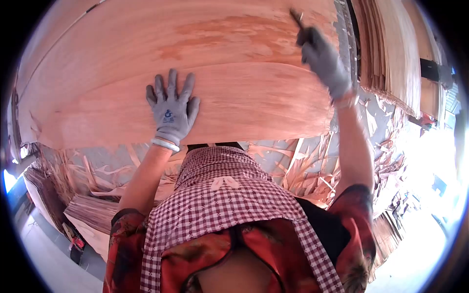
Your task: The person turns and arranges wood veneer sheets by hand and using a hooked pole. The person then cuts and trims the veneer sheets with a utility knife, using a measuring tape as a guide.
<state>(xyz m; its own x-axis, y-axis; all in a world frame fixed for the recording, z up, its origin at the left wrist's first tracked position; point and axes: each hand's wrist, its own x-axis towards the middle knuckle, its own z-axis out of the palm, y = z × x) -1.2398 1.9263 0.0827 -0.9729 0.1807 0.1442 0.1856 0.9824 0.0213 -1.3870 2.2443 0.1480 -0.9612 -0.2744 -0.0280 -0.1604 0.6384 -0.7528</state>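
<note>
My left hand, in a grey glove, lies flat with its fingers spread on a reddish-brown wood veneer sheet. This narrower sheet has a curved far edge and lies over a larger veneer sheet with darker, rough patches. My right hand, gloved too, is closed round a dark, thin tool that looks like a knife. It is held over the right end of the sheets, its tip pointing away from me. Motion blurs the tool somewhat, and the hand hides its handle.
Stacked veneer sheets stand at the far right. Torn veneer strips litter the floor below the near edge. More veneer stacks lie at the lower left. My checked apron is close to the sheet's near edge.
</note>
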